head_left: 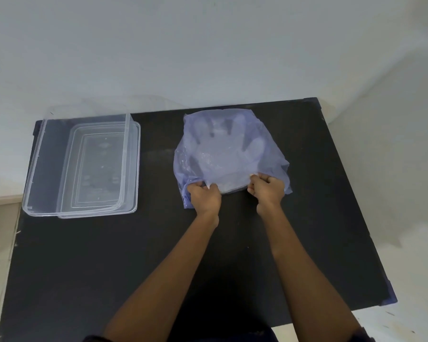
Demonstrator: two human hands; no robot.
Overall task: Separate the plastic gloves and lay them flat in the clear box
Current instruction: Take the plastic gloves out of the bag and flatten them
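Note:
A thin blue-violet plastic bag (pixel 183 159) lies on the black table (pixel 158 255), right of centre. Through it I see a stack of clear plastic gloves (pixel 223 149), fingers pointing away from me. My left hand (pixel 204 197) pinches the bag's near edge at its left. My right hand (pixel 266 190) pinches the same edge at its right. The bag's mouth faces me between the two hands. The clear box (pixel 35 159) stands at the table's far left, with nothing in it.
A clear lid (pixel 131 169) lies partly under or against the box's right side. White walls rise behind the table and to the right. The table's right edge (pixel 361 218) runs diagonally close to the bag.

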